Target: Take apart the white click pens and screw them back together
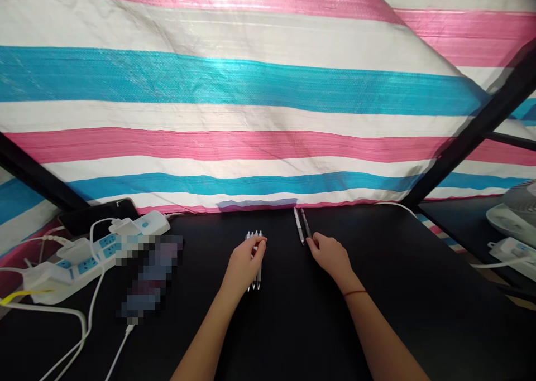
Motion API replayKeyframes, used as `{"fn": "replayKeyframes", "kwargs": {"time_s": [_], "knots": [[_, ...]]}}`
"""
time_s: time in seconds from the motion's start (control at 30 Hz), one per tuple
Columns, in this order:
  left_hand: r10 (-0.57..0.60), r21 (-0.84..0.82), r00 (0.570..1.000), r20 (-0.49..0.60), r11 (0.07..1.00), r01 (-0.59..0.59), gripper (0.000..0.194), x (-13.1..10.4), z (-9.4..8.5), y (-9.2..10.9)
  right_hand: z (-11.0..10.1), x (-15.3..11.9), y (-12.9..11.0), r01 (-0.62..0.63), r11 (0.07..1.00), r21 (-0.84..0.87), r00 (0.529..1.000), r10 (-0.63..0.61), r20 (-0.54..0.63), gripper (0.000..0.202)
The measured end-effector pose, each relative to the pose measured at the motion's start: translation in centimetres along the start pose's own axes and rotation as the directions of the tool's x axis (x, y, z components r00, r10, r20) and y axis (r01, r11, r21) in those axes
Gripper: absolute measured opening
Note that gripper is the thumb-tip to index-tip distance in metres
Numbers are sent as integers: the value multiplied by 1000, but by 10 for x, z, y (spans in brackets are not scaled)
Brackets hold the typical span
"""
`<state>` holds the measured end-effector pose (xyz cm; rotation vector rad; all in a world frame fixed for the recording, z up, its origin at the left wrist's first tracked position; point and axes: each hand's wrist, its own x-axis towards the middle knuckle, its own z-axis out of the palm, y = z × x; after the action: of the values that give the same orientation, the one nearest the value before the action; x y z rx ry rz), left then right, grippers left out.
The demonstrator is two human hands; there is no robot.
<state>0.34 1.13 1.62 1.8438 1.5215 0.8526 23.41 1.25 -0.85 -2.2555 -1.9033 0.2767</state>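
Several white pens [259, 275] lie side by side on the black table [285, 325], tips toward me. My left hand [248, 258] is over them, thumb and fingers closed together near their upper part; whether it grips one is hidden. To the right lie a white pen [298, 225] and a dark pen [306, 223], nearly parallel. My right hand [329, 254], with a thin band at the wrist, pinches the near end of the dark pen.
At the left are a white power strip [153, 223] with plugs and cables, a black phone-like device [98, 216] and a blurred device [153, 280] on a cable. A striped sheet [268, 119] hangs behind. A fan [513, 208] stands at the far right.
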Motion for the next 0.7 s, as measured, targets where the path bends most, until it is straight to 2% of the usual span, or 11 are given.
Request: {"fn": "replayKeyframes", "kwargs": {"time_s": [0.47, 0.57, 0.7], "knots": [[16, 65, 1000, 0, 998, -16, 33, 1, -3, -5, 0, -2, -1, 30, 999, 44, 999, -30, -15, 35], [55, 217, 998, -12, 975, -51, 30, 1, -4, -7, 1, -2, 0, 29, 997, 66, 999, -27, -27, 37], [63, 488, 998, 5, 871, -58, 25, -1, -1, -11, 1, -2, 0, 30, 995, 97, 997, -24, -67, 35]]}}
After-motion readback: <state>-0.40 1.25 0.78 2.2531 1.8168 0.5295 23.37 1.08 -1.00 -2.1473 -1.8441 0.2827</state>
